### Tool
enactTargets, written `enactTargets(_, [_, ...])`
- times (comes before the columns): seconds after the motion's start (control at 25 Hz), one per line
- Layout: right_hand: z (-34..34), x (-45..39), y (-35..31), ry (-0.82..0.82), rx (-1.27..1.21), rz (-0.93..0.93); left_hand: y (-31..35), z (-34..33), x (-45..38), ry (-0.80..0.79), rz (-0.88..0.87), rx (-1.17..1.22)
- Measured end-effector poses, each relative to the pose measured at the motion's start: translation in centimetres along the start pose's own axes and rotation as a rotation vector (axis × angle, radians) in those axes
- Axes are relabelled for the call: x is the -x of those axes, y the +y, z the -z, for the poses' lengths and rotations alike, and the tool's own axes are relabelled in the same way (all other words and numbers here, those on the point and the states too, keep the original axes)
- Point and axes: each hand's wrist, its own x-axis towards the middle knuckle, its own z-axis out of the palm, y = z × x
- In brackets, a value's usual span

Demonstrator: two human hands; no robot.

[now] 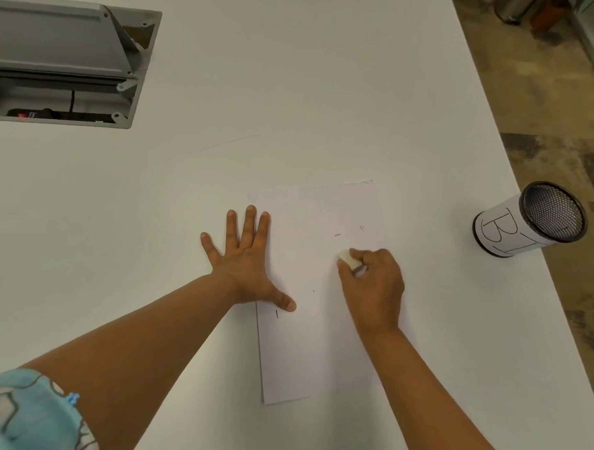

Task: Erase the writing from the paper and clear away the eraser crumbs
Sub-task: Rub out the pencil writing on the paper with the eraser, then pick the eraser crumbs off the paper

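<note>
A white sheet of paper lies on the white table in front of me. My left hand is spread flat, palm down, on the paper's left edge, thumb on the sheet. My right hand is shut on a white eraser, whose tip touches the paper near its right side. A few short dark marks or crumbs show on the sheet beyond the eraser, and one short dark stroke sits just below my left thumb.
A mesh cup wrapped in paper lettered "BI" stands at the table's right edge. A grey cable hatch stands open at the far left. The table's right edge runs diagonally, with patterned floor beyond it.
</note>
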Motion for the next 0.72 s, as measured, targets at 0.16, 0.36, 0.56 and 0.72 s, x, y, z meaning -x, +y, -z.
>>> enactTargets(0.16, [0.7,1.0,0.0,0.005,-0.003,-0.071,-0.1,-0.2,-0.2,0.012,-0.003,-0.011])
enactTargets(0.36, [4.5,3.3,1.6,0.009,-0.164,-0.259,0.0,-0.2,-0.1,0.042,0.001,0.009])
enactTargets(0.56, [6.9,3.6,1.2,-0.143,-1.183,-0.799,0.2,0.2,1.7,0.235,0.006,0.437])
enactTargets(0.72, [7.1,4.9,1.2,-0.272,-1.321,-0.879,3.8,-1.3,6.1,0.584,-0.134,0.883])
